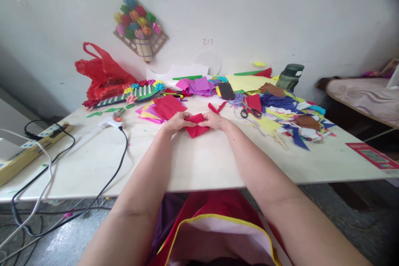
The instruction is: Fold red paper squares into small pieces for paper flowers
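A piece of red crepe paper (197,130), partly folded with a corner pointing toward me, is held between both hands just above the table. My left hand (178,122) pinches its left side, and my right hand (215,121) pinches the right side. The thumbs almost meet at the middle of the paper. Behind my left hand lies a stack of red, pink and yellow paper sheets (168,107). Past my right hand are folded red strips (217,108) and black-handled scissors (250,112).
At left sit a hot glue gun (112,121) with a trailing cord, a power strip (37,149) and a red plastic bag (104,72). Coloured scraps (289,112), a phone (226,91) and a green bottle (289,77) occupy the right and back. The table's front edge is near my forearms.
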Demonstrator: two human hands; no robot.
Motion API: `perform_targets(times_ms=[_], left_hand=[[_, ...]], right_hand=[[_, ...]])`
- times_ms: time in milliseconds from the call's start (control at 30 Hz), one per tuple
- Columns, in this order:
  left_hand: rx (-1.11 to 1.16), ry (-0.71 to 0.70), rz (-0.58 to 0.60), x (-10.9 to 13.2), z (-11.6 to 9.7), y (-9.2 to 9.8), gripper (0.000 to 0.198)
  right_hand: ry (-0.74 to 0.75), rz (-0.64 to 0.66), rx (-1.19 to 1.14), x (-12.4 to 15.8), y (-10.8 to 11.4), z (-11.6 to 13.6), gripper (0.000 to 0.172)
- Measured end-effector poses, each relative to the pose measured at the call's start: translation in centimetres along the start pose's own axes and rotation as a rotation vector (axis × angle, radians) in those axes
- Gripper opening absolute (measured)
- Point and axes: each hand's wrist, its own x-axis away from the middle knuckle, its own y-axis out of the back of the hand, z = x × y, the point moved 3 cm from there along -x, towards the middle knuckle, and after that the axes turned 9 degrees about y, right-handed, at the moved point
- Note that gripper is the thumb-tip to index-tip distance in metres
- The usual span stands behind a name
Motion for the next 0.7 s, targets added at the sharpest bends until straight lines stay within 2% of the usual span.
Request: perform_targets(times_ms=[100, 233, 367, 433, 600, 700], left_hand=[[-0.016, 0.005, -0.013, -0.1, 0.0, 0.0, 0.033], [0.038, -0.018, -0.051, -0.1, 0.0, 0.0, 0.033], [0.164, -0.126, -0.145, -0.4, 0.0, 0.5, 0.033], [0.224, -0.179, -0.215, -0.5, 0.0, 0.9, 0.034], [0.301, -0.227, -0.253, -0.7, 0.1, 0.9, 0.037], [0.286, -0.226, -0.244, -0.7, 0.1, 0.6, 0.037]], right_hand=[[-0.006, -0.007, 0.054, -0.2, 0.0, -0.1, 0.012], [-0.018, -0.085, 0.063, -0.1, 0.1, 0.3, 0.023], [-0.062, -0.214, -0.133, 0.2, 0.6, 0.5, 0.034], [-0.087, -0.235, -0.245, 0.2, 0.6, 0.3, 0.036], [-0.132, -0.238, -0.372, 0.0, 0.3, -0.3, 0.034], [-0.119, -0.304, -0.344, -0.3, 0.0, -0.4, 0.027]])
